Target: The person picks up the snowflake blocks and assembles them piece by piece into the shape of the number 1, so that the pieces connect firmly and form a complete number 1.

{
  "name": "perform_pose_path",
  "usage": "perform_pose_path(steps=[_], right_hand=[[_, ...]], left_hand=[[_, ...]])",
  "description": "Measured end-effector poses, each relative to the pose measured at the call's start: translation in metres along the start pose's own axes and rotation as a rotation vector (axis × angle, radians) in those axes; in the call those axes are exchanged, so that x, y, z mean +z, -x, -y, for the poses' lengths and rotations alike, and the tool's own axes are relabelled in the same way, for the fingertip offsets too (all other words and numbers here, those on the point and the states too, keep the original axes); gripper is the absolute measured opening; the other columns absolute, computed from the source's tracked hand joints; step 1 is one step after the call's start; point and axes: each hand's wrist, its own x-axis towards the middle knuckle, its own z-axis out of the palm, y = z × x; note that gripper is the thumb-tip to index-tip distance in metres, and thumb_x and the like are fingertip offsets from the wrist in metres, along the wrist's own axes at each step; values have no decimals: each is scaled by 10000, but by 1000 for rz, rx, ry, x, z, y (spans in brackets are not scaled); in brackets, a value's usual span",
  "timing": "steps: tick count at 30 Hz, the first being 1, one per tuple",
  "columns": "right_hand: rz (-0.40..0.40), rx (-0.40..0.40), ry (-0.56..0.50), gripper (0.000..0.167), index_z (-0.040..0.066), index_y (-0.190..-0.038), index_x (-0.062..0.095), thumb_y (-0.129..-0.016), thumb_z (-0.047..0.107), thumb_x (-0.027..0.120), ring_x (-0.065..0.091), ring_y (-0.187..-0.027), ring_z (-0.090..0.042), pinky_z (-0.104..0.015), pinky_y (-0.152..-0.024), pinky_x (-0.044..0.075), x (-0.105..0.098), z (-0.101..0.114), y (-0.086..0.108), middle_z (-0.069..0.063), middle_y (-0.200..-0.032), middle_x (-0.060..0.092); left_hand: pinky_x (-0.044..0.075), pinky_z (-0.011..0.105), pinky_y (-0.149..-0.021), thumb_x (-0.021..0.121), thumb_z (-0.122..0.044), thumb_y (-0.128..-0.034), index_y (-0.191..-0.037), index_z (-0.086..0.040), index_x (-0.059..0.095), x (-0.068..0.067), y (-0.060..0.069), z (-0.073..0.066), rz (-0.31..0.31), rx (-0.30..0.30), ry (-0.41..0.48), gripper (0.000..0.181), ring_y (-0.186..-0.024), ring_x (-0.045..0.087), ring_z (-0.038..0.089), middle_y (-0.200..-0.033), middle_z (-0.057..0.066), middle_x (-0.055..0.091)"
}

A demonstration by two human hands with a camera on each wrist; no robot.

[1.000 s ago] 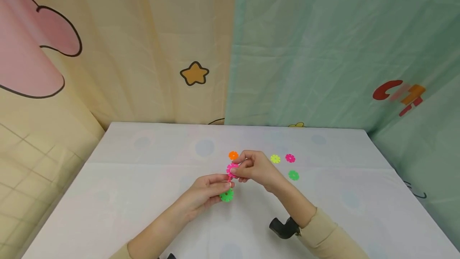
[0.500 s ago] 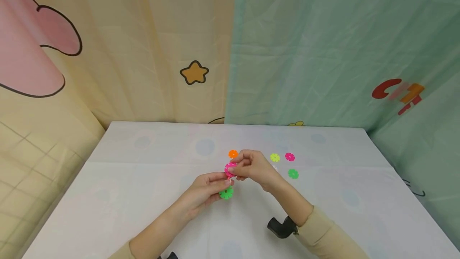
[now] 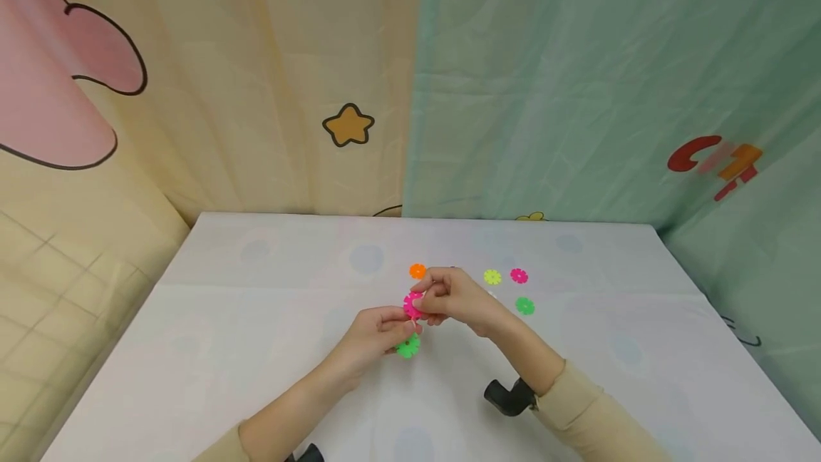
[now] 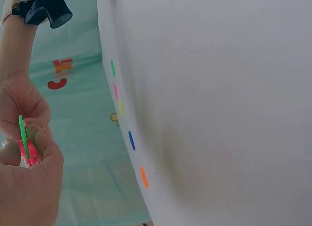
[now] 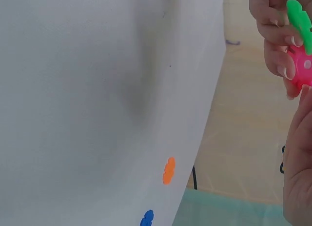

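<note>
Pink notched plastic disc (image 3: pixel 409 304): pinched in grip of R hand (image 3: pixel 454 299), just beyond L hand (image 3: pixel 373 335). Green notched plastic disc (image 3: pixel 408 348): pinched in L grip, body side of L fingertips; L hand nearer. Join btwn discs: n/v.

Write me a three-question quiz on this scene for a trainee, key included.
1. True or false: the orange disc lies on the table.
2. Which colour of disc does the right hand pinch?
A) yellow
B) pink
C) blue
3. Which disc on the table, largely hidden in the head view, shows in both wrist views?

Key:
1. True.
2. B, the pink disc.
3. The blue disc.
</note>
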Motion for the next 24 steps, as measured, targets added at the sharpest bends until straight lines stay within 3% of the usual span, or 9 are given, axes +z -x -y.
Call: perform_pose_path(steps=[6,10,13,17,20,24], right_hand=[[-92,-42,-140,157,-118,-963,557,-871,0,602,576,-529,-124,-253,-593,542,4,-4,-1,-43,-655,621],[-168,-52,-229,178,-146,-982,532,-870,-28,603,613,-555,-115,-244,-604,546,11,-10,4,-63,-695,656],[-233,-65,-276,194,-155,-1015,517,-875,-43,591,638,-594,-112,-241,-629,547,18,-15,9,-82,-760,675],[-299,-119,-321,212,-166,-1044,503,-881,-51,575,640,-617,-105,-238,-644,546,23,-16,12,-69,-770,663],[-300,-148,-342,191,-163,-1025,507,-881,-54,569,636,-607,-100,-234,-637,545,22,-14,11,-43,-743,654],[-230,-133,-335,139,-140,-988,514,-888,-52,553,621,-577,-94,-237,-624,545,14,-9,11,-23,-715,655]], left_hand=[[507,221,-696,606,-126,-908,-1100,122,590,4,-4,-4,-78,35,-30,314,-696,609,98,-850,89,687],[508,219,-692,618,-116,-899,-1103,108,607,4,-5,-4,-127,43,-49,303,-742,632,113,-908,141,691],[507,217,-710,622,-128,-900,-1117,108,606,4,-6,-2,-120,52,-43,321,-798,643,140,-972,191,679],[506,209,-698,629,-155,-897,-1125,98,610,5,-9,-2,-102,81,-18,341,-768,637,132,-954,164,688],[500,204,-673,629,-151,-894,-1115,94,619,4,-10,-5,-99,102,-9,330,-710,616,105,-899,114,698],[495,204,-666,604,-121,-910,-1065,109,632,3,-10,-8,-73,112,-24,279,-696,600,106,-854,94,696]])
